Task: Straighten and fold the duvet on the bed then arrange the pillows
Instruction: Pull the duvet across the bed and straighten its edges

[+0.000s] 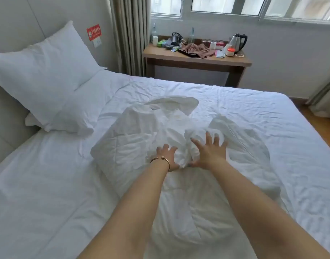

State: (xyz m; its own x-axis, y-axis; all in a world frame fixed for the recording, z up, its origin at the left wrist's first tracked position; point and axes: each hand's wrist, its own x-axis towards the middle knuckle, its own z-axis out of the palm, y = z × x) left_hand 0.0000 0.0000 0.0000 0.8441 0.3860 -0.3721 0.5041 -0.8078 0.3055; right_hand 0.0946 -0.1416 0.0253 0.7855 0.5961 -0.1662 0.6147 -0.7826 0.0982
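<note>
A white duvet [134,139] lies bunched in a rumpled heap in the middle of the bed [254,113]. My left hand [167,155], with a gold bangle on the wrist, grips a fold of the duvet at the heap's near side. Just to its right, my right hand [209,153] rests on the duvet with fingers spread wide. Two white pillows sit at the left by the headboard: one pillow [42,70] leans upright against it, and a second pillow [66,116] lies flatter underneath.
A wooden side table [196,59] stands beyond the bed under the window, crowded with a kettle [237,42], bottles, cups and a brown cloth. Curtains [130,34] hang left of it. Wooden floor [317,124] shows at the bed's right.
</note>
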